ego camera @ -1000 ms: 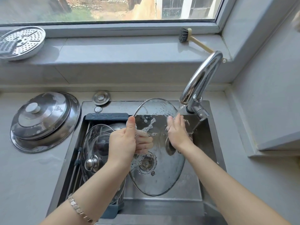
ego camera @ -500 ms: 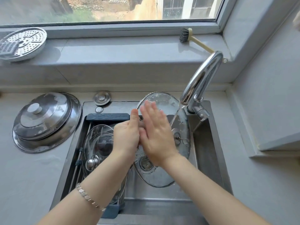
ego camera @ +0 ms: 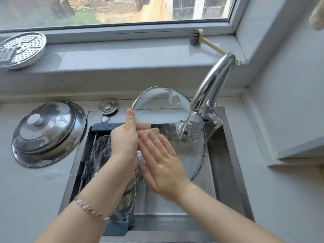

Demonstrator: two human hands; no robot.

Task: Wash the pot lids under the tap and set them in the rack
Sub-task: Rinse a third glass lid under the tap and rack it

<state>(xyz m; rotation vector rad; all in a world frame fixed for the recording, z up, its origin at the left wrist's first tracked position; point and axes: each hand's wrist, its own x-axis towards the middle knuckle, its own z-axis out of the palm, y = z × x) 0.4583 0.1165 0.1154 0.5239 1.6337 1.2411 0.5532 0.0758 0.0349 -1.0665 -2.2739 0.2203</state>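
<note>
2 hands on 1 glass lid [ego camera: 175, 109] | lid tilted just below the tap [ego camera: 213, 85], water hitting its knob [ego camera: 182, 132] | left hand [ego camera: 125, 141] clamps the rim, thumb up, left of the tap | right hand [ego camera: 161, 163] flat, fingers straight, laid on the lid's face | 2nd lid [ego camera: 101, 151] in rack [ego camera: 103, 127], further left of the tap

Glass lid [ego camera: 157, 106] under the tap [ego camera: 215, 79]

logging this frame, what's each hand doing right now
Left hand: holding the glass lid by its rim.
Right hand: open, fingers straight, flat against the same lid.
</note>
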